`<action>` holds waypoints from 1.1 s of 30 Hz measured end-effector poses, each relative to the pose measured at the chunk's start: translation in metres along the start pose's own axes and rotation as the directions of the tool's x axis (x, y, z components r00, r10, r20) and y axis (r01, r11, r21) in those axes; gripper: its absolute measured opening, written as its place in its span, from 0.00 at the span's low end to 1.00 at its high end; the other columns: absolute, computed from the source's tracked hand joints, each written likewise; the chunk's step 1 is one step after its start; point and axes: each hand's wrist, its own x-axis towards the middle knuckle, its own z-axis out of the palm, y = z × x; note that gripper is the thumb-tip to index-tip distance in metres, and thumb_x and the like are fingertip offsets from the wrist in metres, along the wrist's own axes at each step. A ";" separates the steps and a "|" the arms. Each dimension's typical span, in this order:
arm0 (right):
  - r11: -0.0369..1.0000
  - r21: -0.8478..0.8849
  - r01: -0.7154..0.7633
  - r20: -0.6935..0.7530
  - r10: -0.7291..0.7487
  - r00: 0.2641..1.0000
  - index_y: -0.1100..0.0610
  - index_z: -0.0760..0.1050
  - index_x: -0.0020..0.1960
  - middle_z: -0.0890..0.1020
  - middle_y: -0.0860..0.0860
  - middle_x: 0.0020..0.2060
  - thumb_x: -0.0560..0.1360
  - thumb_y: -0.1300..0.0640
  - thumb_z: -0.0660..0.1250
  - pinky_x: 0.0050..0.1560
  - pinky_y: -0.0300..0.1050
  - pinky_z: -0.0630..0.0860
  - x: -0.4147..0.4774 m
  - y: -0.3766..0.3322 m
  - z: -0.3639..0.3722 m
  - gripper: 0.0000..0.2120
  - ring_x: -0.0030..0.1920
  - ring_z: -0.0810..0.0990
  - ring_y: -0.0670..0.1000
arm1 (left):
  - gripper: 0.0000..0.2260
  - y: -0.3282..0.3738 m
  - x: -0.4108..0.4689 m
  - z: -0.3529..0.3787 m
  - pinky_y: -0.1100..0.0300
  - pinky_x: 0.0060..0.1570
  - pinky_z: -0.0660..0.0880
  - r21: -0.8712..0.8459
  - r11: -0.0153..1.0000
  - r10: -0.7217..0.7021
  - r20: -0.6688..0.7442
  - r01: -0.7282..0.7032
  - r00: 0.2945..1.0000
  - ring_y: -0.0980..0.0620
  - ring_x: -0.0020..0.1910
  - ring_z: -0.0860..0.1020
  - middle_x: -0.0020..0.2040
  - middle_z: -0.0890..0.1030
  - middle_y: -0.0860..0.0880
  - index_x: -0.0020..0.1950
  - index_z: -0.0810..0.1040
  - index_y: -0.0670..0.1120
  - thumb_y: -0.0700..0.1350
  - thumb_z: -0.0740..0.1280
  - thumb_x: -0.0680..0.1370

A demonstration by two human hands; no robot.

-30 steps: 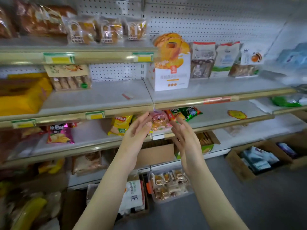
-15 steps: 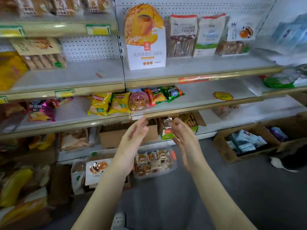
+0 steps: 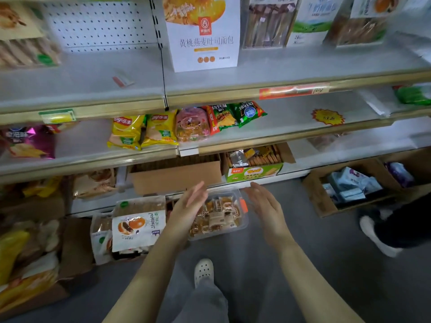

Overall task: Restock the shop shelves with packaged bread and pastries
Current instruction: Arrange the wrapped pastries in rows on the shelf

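- Both hands have sunk lower since half a second ago, from in front of the cardboard box down over the clear tub (image 3: 234, 190) on the floor.
- Fingers of the left hand (image 3: 186, 209) are straight and together, edge-on, holding nothing; they overlap the tub's left end.
- Fingers of the right hand (image 3: 265, 209) are loosely spread and lightly bent, palm facing the left one, also holding nothing, just off the tub's right end by its orange latch (image 3: 243, 205).
- Between the palms, the tub's long axis runs left to right, roughly along the shelf front; wrapped pastries fill it.
- Beside it to the left, a white bread bag (image 3: 136, 229) lies in a box.
- Above, the pink pastry pack (image 3: 192, 124) sits on the middle shelf (image 3: 303, 134), face to the aisle, long axis front to back, between a yellow crisp bag (image 3: 161, 129) and a red snack bag (image 3: 219, 118).
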 end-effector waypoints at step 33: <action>0.889 -0.233 -0.395 -0.038 0.397 0.917 0.58 0.74 0.67 0.79 0.56 0.63 0.80 0.58 0.64 0.55 0.39 0.73 0.231 0.142 0.020 0.16 0.55 0.79 0.49 | 0.07 -0.145 0.191 -0.004 0.73 0.45 0.70 -0.220 0.882 -0.452 -0.136 0.418 0.882 0.70 0.46 0.75 0.51 0.76 0.62 0.57 0.75 0.54 0.43 0.63 0.82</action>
